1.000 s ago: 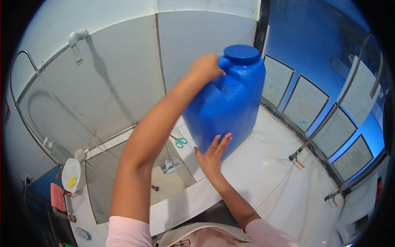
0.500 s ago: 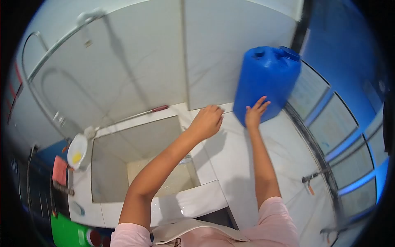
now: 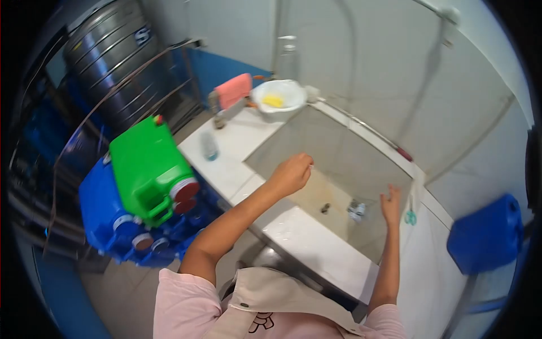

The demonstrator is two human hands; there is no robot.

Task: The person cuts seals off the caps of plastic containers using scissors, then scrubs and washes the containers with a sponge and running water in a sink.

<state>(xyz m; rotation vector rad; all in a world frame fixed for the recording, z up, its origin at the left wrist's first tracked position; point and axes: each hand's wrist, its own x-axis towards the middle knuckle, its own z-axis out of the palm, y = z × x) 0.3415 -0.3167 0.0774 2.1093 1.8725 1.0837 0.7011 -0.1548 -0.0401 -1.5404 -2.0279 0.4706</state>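
Head view: over the sink [image 3: 350, 150], left hand [image 3: 292, 174] loosely curled, hold unclear; right hand [image 3: 390, 206] spread, empty.

Pretty plain room tbh — pale grey wall [image 3: 372, 85], a bit shiny, across the top and upper right, with a blue band [image 3: 214, 70] low down on the stretch left of top centre. White counter [image 3: 243, 133] slants from mid-left to lower right, with a deep, straight-sided sink [image 3: 361, 147] set into it. Big ribbed steel tank [image 3: 121, 62] fills the upper left — beige floor [image 3: 130, 294] at lower left. Light bounces off the tank and counter edge.
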